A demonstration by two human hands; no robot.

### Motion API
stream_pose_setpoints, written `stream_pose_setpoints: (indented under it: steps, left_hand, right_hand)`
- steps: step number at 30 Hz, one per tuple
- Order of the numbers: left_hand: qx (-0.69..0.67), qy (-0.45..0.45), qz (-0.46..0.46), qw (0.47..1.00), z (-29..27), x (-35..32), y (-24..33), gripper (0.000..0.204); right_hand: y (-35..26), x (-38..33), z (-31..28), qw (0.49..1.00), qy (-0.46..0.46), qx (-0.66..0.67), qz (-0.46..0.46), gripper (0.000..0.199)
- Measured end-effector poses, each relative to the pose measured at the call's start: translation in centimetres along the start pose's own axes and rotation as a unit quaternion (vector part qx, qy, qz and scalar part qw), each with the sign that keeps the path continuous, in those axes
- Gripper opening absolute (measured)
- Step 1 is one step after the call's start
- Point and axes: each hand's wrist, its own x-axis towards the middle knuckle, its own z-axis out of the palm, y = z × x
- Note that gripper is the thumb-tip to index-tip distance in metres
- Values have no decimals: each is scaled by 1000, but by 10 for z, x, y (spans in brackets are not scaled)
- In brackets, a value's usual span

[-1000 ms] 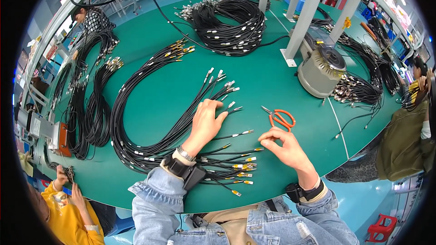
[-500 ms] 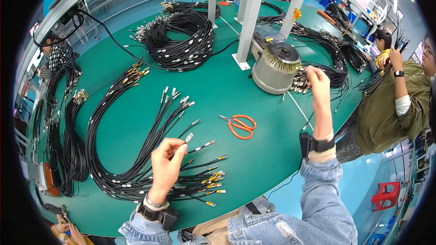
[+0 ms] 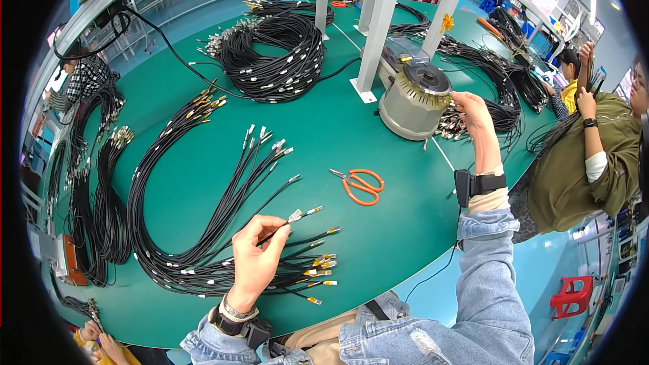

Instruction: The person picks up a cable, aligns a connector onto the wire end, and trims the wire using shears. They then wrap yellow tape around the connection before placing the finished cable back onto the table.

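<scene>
Near the front left of the table, my left hand [image 3: 259,257] pinches a black cable between thumb and fingertips. Its connector end [image 3: 295,215], pale and clear, sticks out past the fingers toward the right. That cable belongs to a long curved bundle of black cables [image 3: 145,176], whose loose ends fan out around this hand. My right hand [image 3: 475,116] reaches out to a round grey label dispenser [image 3: 409,111] with a dark top. Its thumb and forefinger meet at the dispenser's right rim; whatever lies between them is too small to make out.
Orange-handled scissors [image 3: 363,186] lie on the green table [image 3: 399,243]. A large coil of black cables [image 3: 270,81] sits farther back. White metal posts [image 3: 372,40] rise behind the dispenser. A co-worker in an olive jacket [image 3: 574,169] stands at right, holding cables; a red stool [image 3: 572,297] is below.
My left hand has shifted right and toward me with the cable end. My right fingertips have closed in on the dispenser's rim. The co-worker at right has raised one hand along the cables.
</scene>
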Motion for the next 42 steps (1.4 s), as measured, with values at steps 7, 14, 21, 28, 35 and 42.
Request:
stream_pose_setpoints:
  steps: [7,14,21,28,35,42]
  left_hand:
    - [-14,32,3,999,3,4,3,7]
    - [46,70,70,994,4,4,-1,6]
    - [88,96,91,987,3,-2,0,8]
    - [103,120,100,982,7,-19,4,10]
    - [142,129,154,969,3,-20,2,13]
    - [213,128,221,943,4,-20,-4,16]
  right_hand:
    - [-8,-5,3,997,-10,80,0,14]
    - [-36,-109,63,966,-81,219,-109,8]
    - [-38,-260,166,934,-244,260,3,3]
    - [-16,-311,208,902,-288,321,25,3]
    - [-21,-306,203,901,-265,341,-35,7]
    - [-14,-307,193,908,-251,335,12,7]
